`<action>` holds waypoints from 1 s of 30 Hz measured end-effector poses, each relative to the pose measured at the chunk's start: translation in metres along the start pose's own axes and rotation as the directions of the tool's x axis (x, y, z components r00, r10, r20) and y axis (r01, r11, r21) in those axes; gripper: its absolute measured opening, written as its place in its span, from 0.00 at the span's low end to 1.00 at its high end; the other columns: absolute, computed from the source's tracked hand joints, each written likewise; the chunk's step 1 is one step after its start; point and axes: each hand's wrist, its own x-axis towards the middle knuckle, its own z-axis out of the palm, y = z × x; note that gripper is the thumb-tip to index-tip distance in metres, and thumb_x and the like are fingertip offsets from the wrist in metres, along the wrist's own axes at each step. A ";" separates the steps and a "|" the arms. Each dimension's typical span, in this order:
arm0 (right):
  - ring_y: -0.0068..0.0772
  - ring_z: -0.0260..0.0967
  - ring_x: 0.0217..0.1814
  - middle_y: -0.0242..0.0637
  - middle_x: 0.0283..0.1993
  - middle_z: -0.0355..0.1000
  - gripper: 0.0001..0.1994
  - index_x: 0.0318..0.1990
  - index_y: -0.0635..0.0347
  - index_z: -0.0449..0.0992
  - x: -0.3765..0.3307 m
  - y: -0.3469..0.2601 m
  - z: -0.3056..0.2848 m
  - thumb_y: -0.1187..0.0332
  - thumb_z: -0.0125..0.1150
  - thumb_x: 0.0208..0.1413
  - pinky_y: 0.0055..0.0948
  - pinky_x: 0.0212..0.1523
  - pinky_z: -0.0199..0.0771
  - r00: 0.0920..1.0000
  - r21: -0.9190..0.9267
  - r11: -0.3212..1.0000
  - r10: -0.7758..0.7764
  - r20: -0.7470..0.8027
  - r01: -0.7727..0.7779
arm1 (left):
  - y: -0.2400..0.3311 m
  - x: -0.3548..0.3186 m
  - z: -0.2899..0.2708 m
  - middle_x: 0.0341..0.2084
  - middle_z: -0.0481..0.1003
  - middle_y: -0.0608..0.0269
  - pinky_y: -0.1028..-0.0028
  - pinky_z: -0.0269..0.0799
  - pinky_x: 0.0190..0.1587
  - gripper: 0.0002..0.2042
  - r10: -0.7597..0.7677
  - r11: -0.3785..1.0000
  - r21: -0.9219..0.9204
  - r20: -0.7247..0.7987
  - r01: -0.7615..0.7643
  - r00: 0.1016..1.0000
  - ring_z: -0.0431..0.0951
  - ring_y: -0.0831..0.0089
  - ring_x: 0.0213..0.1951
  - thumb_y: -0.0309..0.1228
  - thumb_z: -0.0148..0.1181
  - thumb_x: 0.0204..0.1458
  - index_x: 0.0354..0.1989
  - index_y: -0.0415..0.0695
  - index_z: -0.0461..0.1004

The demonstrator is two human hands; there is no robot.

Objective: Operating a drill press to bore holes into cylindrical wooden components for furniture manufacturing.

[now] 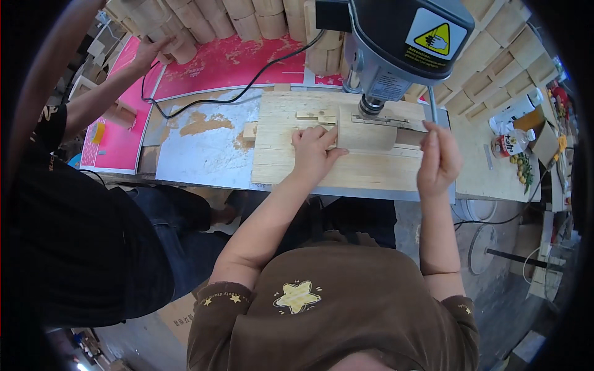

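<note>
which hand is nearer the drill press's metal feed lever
Right. The right hand is at the lower end of the feed lever; the left hand is farther off to the left, at the left end of the wooden block.

Mid-frame, you have a left hand (pixel 312 151) and a right hand (pixel 440 161), two in all. Above them is one drill press (pixel 387 46) with one lever (pixel 432 104); count one black cable (pixel 272 64) upper left, one yellow tape roll (pixel 98 133) far left.
</note>
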 end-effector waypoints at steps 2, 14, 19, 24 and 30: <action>0.28 0.61 0.21 0.37 0.21 0.65 0.06 0.34 0.67 0.75 -0.012 0.020 0.017 0.78 0.52 0.52 0.25 0.24 0.59 0.998 0.017 0.998 -0.065 -0.027 0.065 | -0.001 -0.001 -0.002 0.26 0.68 0.67 0.62 0.51 0.43 0.24 -0.008 1.000 -0.004 -0.009 0.008 1.000 0.67 0.67 0.35 0.39 0.69 0.33 0.44 0.50 0.74; 0.18 0.61 0.27 0.30 0.21 0.65 0.07 0.34 0.67 0.74 0.073 -0.029 -0.017 0.71 0.53 0.56 0.19 0.27 0.59 0.997 -0.047 0.997 -0.055 -0.052 0.053 | -0.002 0.000 -0.008 0.27 0.70 0.68 0.63 0.53 0.46 0.24 -0.047 0.999 0.028 0.038 0.046 0.998 0.70 0.68 0.37 0.41 0.67 0.35 0.44 0.48 0.75; 0.34 0.71 0.25 0.49 0.22 0.71 0.17 0.32 0.70 0.75 0.168 -0.010 -0.004 0.61 0.49 0.53 0.29 0.27 0.68 0.990 -0.160 0.978 0.138 0.021 -0.133 | 0.006 0.010 -0.009 0.27 0.72 0.69 0.64 0.52 0.49 0.24 -0.095 0.989 -0.103 0.082 0.103 0.992 0.71 0.69 0.38 0.40 0.69 0.34 0.43 0.47 0.75; 0.29 0.69 0.24 0.45 0.19 0.69 0.18 0.29 0.71 0.74 0.181 -0.006 0.004 0.60 0.50 0.53 0.28 0.26 0.67 0.954 -0.164 0.952 0.279 0.109 -0.259 | 0.009 0.012 -0.007 0.30 0.74 0.70 0.64 0.50 0.51 0.25 -0.180 0.932 -0.300 0.101 0.202 0.978 0.71 0.72 0.39 0.39 0.71 0.31 0.42 0.46 0.75; 0.23 0.65 0.25 0.35 0.23 0.69 0.16 0.35 0.67 0.74 0.160 0.001 0.012 0.60 0.48 0.58 0.23 0.27 0.65 0.998 0.084 0.995 0.051 0.046 -0.055 | 0.003 0.011 -0.010 0.27 0.73 0.70 0.64 0.49 0.51 0.26 -0.156 0.970 -0.172 0.115 0.174 0.981 0.72 0.72 0.35 0.38 0.71 0.30 0.43 0.46 0.74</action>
